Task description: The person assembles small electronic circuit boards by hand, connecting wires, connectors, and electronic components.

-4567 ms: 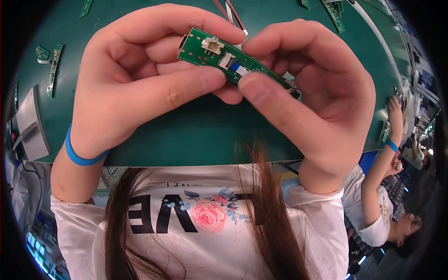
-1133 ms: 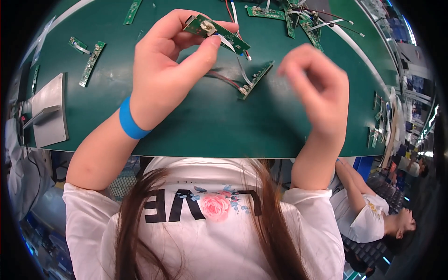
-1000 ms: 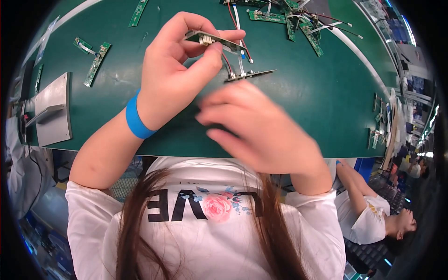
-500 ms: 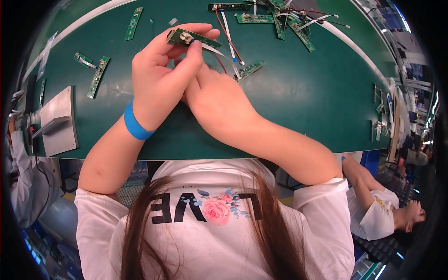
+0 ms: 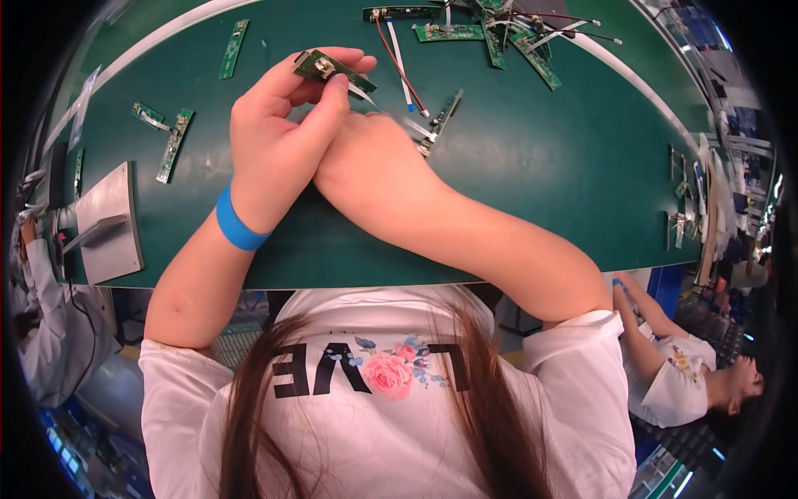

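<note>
Pinched between the thumb and fingers of my left hand (image 5: 287,125) is a narrow green circuit board (image 5: 353,79) with a pale connector. A white ribbon cable (image 5: 363,96) runs from that connector toward the right. My right hand (image 5: 366,154) crosses against the left one at the palm, and its fingers are hidden behind the left hand. Just beyond the right knuckles, a second slim circuit board (image 5: 442,123) stands tilted, blurred in part, with a bit of white cable at its lower end. Whether both boards share one cable I cannot tell.
A pile of circuit boards (image 5: 496,41) with red, black and white leads lies at the far middle. One board (image 5: 233,50) lies far left, with joined boards (image 5: 173,148) nearer. A metal stand (image 5: 108,224) sits at the left edge; more boards (image 5: 677,220) lie far right.
The second board has swung to a steeper tilt. My right hand has shifted slightly left, and its fingers have slipped further out of sight. The left hand keeps its board.
</note>
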